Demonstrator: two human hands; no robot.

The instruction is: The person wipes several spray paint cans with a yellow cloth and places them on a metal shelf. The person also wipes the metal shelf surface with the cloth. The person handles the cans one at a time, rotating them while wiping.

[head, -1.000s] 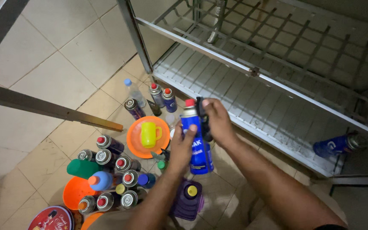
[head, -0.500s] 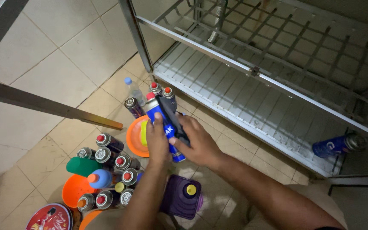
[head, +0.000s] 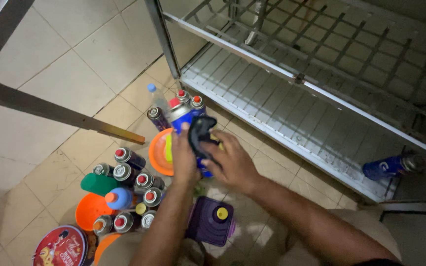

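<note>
Near: purple square plastic lidded container (head: 212,221) on tiled floor (head: 50,83). Left hand (head: 182,160) wraps the blue metal spray can (head: 182,117), fingers closed round its body. Right hand (head: 230,162) presses a dark cloth (head: 199,135) on the can; can's lower half hidden. Far right: blue can (head: 388,167) lying on the grey slatted metal rack (head: 292,118).

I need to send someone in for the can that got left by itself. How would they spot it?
Start at the metal rack and follow its bottom slatted shelf to the far right end. There a blue can lies on its side, alone, well apart from the upright cans clustered on the tiled floor.
</note>
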